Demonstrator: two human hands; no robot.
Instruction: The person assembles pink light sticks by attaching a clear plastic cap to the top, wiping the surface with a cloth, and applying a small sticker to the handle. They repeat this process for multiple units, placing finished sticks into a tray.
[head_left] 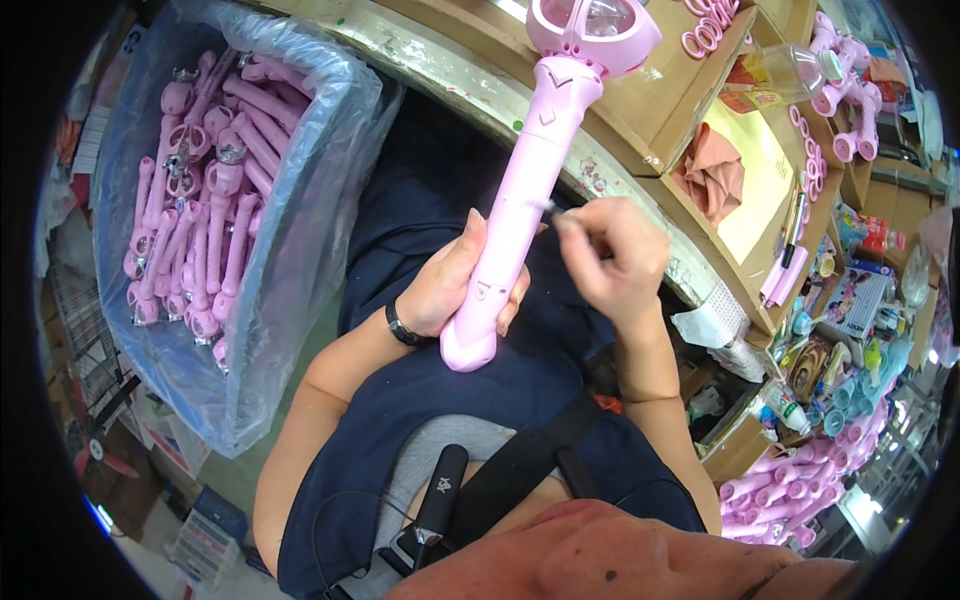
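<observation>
A long pink toy wand (pixel 525 200) slants across the middle, its wide ring-shaped head at the top over the bench edge. My left hand (pixel 450 280) is wrapped round the lower part of its handle, thumb along one side and fingertips showing on the other. Just right of the handle, my right hand (pixel 618 258) is closed in a pinch. A small thin tool with a dark end (pixel 551 208) sticks out of those fingers toward the wand's side; most of it is hidden, so its kind and any contact are unclear.
On the left stands a bin lined with a blue plastic bag (pixel 300 330), holding many pink wands (pixel 205 200). The bench has cardboard trays (pixel 640 140) with pink rings (pixel 708 25), a crumpled brown cloth (pixel 712 175) and a clear bottle (pixel 785 75). More pink parts (pixel 785 495) are piled lower right.
</observation>
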